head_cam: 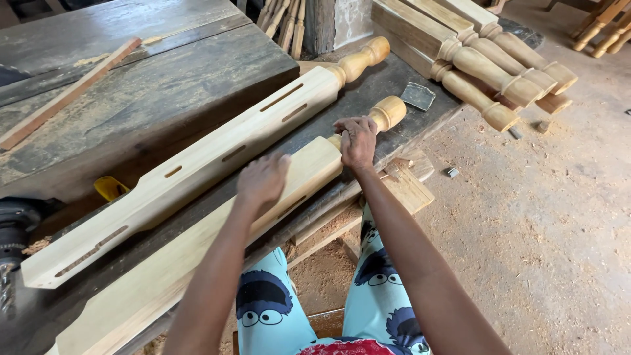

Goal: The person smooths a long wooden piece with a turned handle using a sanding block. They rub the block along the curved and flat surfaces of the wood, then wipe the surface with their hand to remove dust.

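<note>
Two long pale wooden legs with turned ends lie side by side on a dark workbench (164,98). The near leg (197,236) runs from lower left to its rounded knob at upper right. My left hand (261,181) rests on its flat top face near the middle, fingers curled. My right hand (358,139) grips the same leg where the square section meets the turned neck, just below the knob. The far leg (197,161) has several slots cut in its face and lies untouched beside it.
A stack of similar turned legs (493,66) lies at the upper right. A thin wood strip (66,95) lies on the bench at the left, a piece of sandpaper (418,96) beside the knob. A dark machine (13,243) sits at the far left. Sawdust covers the floor (539,217).
</note>
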